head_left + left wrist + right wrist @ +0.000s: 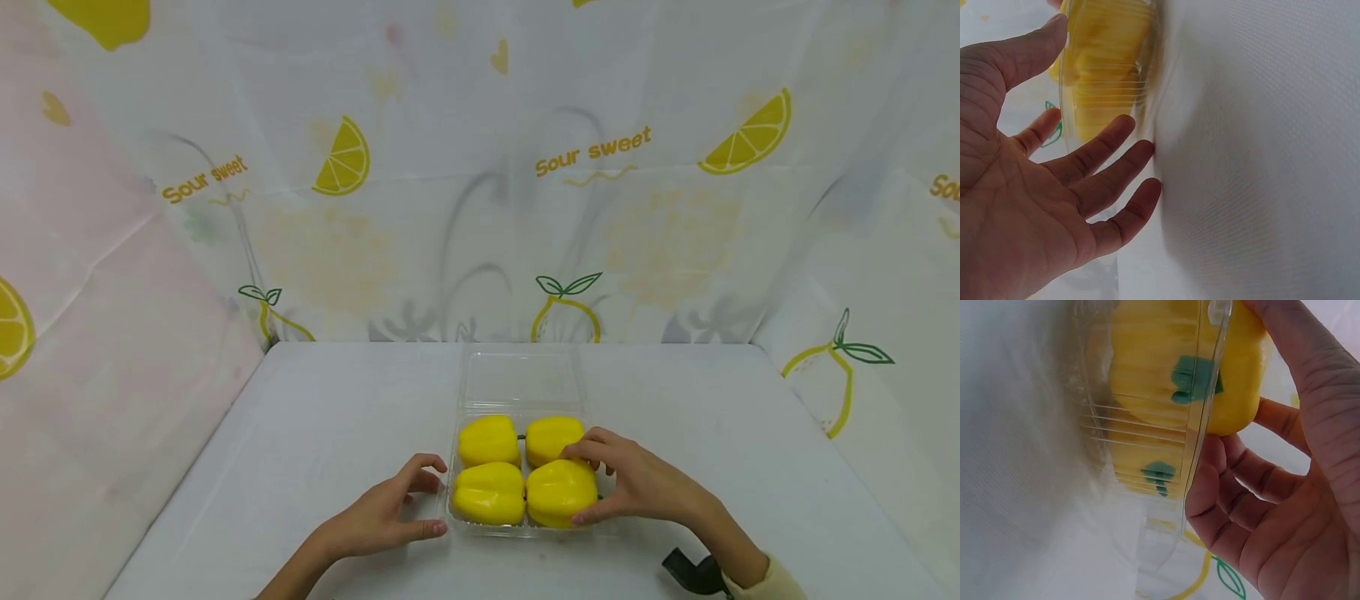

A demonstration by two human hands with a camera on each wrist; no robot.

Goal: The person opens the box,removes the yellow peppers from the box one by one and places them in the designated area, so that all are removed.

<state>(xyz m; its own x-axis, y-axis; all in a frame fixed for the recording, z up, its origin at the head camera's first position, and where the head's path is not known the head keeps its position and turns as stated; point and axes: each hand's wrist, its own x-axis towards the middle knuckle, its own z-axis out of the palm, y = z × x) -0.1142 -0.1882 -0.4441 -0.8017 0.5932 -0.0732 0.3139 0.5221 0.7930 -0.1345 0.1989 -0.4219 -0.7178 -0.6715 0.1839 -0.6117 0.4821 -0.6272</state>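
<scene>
A clear plastic clamshell box (522, 407) holds yellow bell peppers in two rows of two. My right hand (648, 483) grips the front right pepper (558, 496), thumb on its near side and fingers over its far side. In the right wrist view that pepper (1241, 394) rises above the box rim, its green stem end behind the clear wall. My left hand (384, 515) is beside the box's left wall, thumb and fingers spread with nothing between them. The left wrist view has its fingertips (1147, 150) low by the ribbed wall, close to the table.
The box's lid (522, 377) is folded back toward the rear of the white table (337, 400). A black curved piece (697, 573) shows by the right wrist. Lemon-printed cloth (450, 208) stands behind the table and along both sides.
</scene>
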